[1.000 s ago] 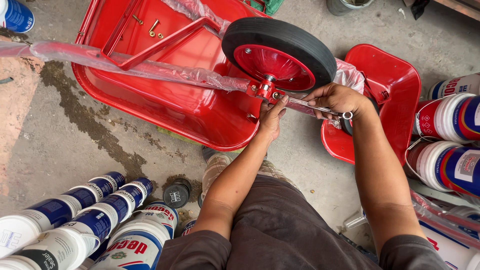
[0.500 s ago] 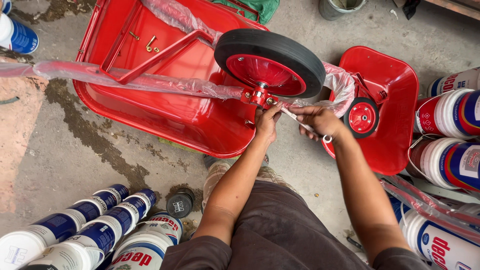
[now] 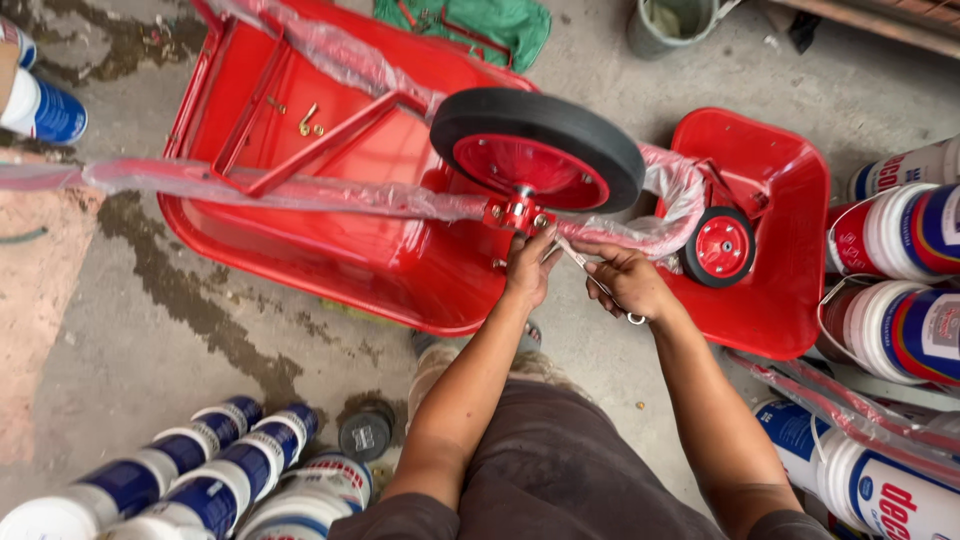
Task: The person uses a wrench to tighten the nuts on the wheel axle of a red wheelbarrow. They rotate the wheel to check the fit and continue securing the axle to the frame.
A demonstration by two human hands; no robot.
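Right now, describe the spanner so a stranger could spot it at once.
Start at the big black wheel on the red wheelbarrow. Just below its hub, the right hand grips a thin silver spanner. It is the only bare metal tool there, slanting between both hands.

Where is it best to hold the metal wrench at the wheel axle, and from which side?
Probably grip the wrench at its free tail end, coming from the right, as the right hand does. Its head sits at the axle bracket beside the left hand, so the tail gives leverage.
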